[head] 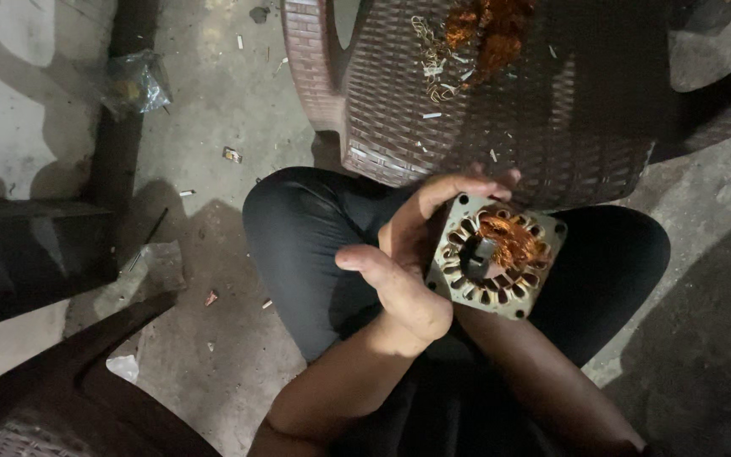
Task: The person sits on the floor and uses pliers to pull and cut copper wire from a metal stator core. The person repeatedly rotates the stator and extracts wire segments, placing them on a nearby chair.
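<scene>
We see one package: a crumpled clear plastic bag (pixel 135 82) lying on the concrete floor (pixel 213 110) at the upper left, glinting grey-green with something yellowish inside. Near it lies a small torn wrapper scrap (pixel 232 155). We find no labels, signs or screens.

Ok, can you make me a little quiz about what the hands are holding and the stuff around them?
1. True or false: the square metal motor part rests on the floor.
2. What lies tangled inside the motor part's ring of slots? A) blue string B) orange-copper wire C) green leaves
3. Fill in: a heap of pulled wire lies on the seat of the brown woven ____.

Key:
1. False. It is held up above the person's lap, with the left hand gripping its edge. The right hand is mostly hidden behind it.
2. B
3. chair
</scene>
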